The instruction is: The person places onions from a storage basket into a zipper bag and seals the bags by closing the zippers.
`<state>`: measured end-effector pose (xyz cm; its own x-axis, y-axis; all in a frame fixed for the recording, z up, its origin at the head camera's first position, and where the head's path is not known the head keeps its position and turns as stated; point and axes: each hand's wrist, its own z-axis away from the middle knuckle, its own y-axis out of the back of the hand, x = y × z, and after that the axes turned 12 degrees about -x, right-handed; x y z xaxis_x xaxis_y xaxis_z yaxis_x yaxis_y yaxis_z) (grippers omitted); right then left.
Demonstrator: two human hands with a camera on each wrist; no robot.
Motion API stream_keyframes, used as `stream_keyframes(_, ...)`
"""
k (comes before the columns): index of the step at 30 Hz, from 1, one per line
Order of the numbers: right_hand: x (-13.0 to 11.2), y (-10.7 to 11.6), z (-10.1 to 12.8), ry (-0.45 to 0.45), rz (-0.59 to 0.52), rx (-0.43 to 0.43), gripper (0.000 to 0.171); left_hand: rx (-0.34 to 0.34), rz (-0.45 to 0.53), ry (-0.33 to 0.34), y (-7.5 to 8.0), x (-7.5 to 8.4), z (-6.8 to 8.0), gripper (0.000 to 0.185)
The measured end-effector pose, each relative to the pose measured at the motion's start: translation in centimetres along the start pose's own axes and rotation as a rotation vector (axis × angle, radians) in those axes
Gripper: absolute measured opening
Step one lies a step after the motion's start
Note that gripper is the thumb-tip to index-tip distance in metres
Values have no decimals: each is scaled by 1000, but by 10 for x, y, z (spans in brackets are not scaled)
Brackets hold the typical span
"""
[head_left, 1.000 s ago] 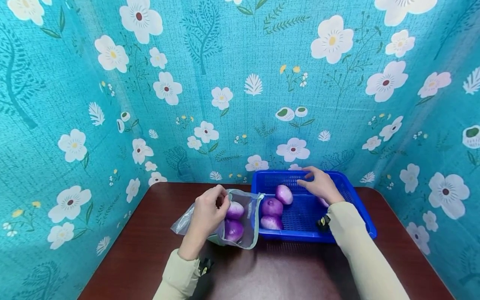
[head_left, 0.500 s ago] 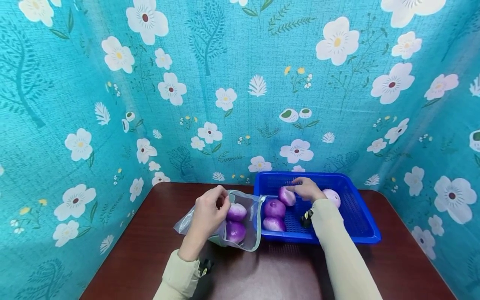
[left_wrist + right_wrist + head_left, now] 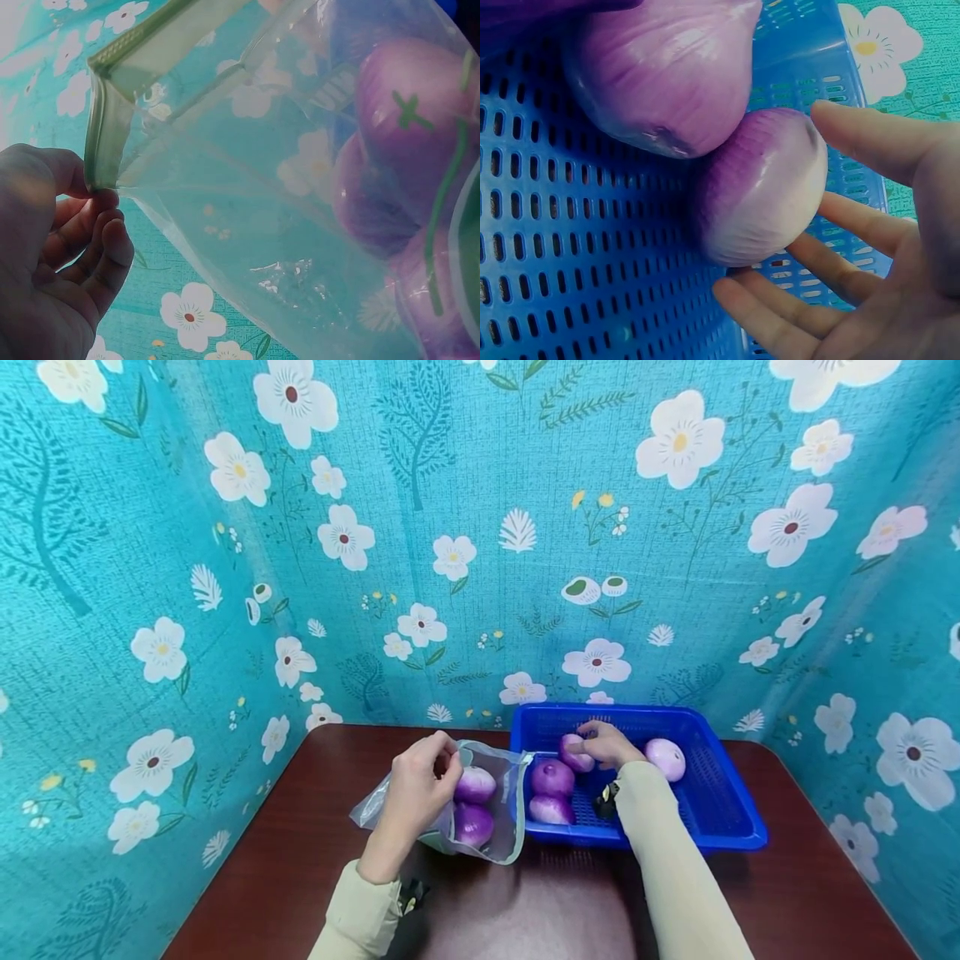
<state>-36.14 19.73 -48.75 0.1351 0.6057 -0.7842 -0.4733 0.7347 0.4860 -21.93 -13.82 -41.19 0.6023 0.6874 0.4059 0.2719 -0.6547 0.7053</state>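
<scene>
My left hand (image 3: 422, 781) pinches the green-edged mouth of a clear zip bag (image 3: 225, 187) between thumb and fingers. Purple-and-white onions lie inside the bag; two of them, an upper onion (image 3: 476, 785) and a lower onion (image 3: 473, 825), show through its opening. Over the blue basket, my right hand (image 3: 609, 746) has its thumb and fingers on opposite sides of a red onion (image 3: 769, 191). That onion sits against a larger onion (image 3: 675, 71) in the right wrist view. Some of the fingertips are hidden behind it.
The blue slotted basket (image 3: 720, 777) stands at the back right of the brown table (image 3: 555, 910), next to the bag. Another onion (image 3: 665, 760) rests at its right, and a further onion (image 3: 552, 810) at its front left. A flowered turquoise curtain (image 3: 480, 635) surrounds the table.
My right hand has come left and down from the basket's back to the onion, and its fingers have closed in around it. The left hand keeps its hold on the bag.
</scene>
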Motion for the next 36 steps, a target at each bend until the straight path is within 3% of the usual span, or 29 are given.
stream_keyframes(13, 5, -7, -1, 33, -4, 19, 67, 5, 0, -8, 0, 1, 0, 14)
stream_keyframes(29, 1, 2, 8, 35, 42, 24, 68, 8, 3, -25, -1, 2, -1, 15)
stream_keyframes(36, -13, 16, 21, 124, 60, 53, 63, 21, -23, -30, -1, 2, -1, 16)
